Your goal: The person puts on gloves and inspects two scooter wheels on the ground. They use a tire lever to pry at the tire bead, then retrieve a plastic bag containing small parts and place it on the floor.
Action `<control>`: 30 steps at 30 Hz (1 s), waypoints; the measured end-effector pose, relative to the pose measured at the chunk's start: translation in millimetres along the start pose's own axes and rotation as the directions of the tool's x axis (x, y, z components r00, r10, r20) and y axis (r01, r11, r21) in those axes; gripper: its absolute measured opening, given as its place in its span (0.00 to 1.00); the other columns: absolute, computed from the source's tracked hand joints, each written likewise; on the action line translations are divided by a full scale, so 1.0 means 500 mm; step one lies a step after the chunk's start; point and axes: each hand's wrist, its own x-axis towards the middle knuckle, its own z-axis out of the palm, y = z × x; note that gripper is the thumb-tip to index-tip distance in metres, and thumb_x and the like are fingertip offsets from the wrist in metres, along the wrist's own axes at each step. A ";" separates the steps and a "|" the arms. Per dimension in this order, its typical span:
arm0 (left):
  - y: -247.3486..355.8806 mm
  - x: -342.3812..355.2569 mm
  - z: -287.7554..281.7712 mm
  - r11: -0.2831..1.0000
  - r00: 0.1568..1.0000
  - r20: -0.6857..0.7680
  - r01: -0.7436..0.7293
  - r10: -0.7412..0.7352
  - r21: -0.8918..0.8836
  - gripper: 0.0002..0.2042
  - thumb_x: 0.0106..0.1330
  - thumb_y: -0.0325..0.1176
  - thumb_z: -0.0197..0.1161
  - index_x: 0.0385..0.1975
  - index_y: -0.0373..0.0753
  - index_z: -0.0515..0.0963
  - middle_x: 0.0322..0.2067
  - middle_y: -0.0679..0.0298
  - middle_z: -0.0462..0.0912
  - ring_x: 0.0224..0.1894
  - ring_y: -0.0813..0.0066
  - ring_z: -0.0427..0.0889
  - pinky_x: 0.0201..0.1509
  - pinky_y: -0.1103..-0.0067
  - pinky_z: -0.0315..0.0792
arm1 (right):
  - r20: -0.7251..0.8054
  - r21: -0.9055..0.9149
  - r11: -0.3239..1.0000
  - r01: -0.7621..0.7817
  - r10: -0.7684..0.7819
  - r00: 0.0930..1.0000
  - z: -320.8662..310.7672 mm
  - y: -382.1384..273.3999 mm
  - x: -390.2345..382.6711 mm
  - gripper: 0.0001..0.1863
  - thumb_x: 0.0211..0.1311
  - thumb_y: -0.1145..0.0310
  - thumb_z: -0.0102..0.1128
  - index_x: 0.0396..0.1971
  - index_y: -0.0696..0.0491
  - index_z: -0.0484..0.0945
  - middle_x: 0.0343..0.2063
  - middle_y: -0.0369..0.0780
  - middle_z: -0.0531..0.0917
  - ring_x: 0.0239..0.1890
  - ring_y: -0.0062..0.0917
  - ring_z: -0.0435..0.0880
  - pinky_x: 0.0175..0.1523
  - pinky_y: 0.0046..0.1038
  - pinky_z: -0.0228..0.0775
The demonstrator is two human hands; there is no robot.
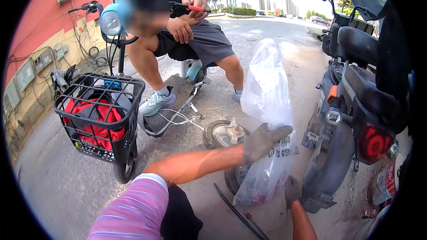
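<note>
A clear plastic bag (267,84) with dark and red print stands tall in front of me, its upper part puffed out. My left hand (266,143), in a grey glove, is closed round the middle of the bag. Close to the bag's lower right edge is my right hand (292,190), in a dark glove; its fingers are partly hidden and I cannot tell whether they grip the plastic. Behind the bag and my left forearm, a small wheel (220,134) with a metal hub lies on the ground. Another tyre (231,180) shows below my forearm, partly covered by the bag.
A person (195,40) sits ahead on a small scooter (153,126), whose black basket (100,115) holds red cloth. To the right stands a dark electric bike (356,84) with a red tail light. Black tubing (238,211) and a small tool (250,217) lie near me.
</note>
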 end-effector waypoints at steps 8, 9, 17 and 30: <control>0.016 0.012 -0.030 0.860 0.998 0.070 0.037 -0.002 -0.510 0.26 0.75 0.30 0.48 0.74 0.44 0.66 0.71 0.49 0.71 0.67 0.45 0.72 0.75 0.65 0.63 | 0.579 0.770 0.457 -0.445 -0.207 0.789 0.071 -0.022 -0.051 0.36 0.79 0.38 0.40 0.74 0.48 0.65 0.67 0.40 0.77 0.69 0.38 0.74 0.73 0.52 0.64; 0.009 0.011 -0.027 0.848 0.998 0.068 0.036 0.000 -0.529 0.28 0.72 0.27 0.49 0.74 0.42 0.66 0.70 0.49 0.71 0.66 0.45 0.73 0.75 0.65 0.64 | 0.555 0.812 0.380 -0.444 -0.263 0.789 0.072 -0.057 -0.070 0.35 0.79 0.39 0.42 0.74 0.47 0.66 0.68 0.39 0.76 0.71 0.37 0.73 0.75 0.51 0.62; 0.044 -0.024 -0.024 0.877 0.925 -0.102 -0.306 0.366 0.371 0.32 0.65 0.19 0.50 0.74 0.40 0.66 0.68 0.48 0.74 0.59 0.43 0.77 0.70 0.64 0.69 | 0.457 0.882 0.297 -0.366 -0.352 0.817 0.060 -0.022 -0.033 0.28 0.81 0.51 0.42 0.73 0.49 0.67 0.69 0.38 0.75 0.71 0.36 0.72 0.76 0.44 0.62; -0.008 0.012 -0.068 0.897 0.996 -0.088 -0.057 0.021 -0.438 0.22 0.81 0.33 0.43 0.71 0.35 0.68 0.57 0.49 0.82 0.57 0.59 0.82 0.66 0.72 0.73 | 0.093 0.459 0.789 0.407 -0.499 0.862 0.054 -0.094 -0.086 0.25 0.81 0.58 0.42 0.71 0.52 0.68 0.67 0.40 0.75 0.68 0.35 0.74 0.72 0.41 0.67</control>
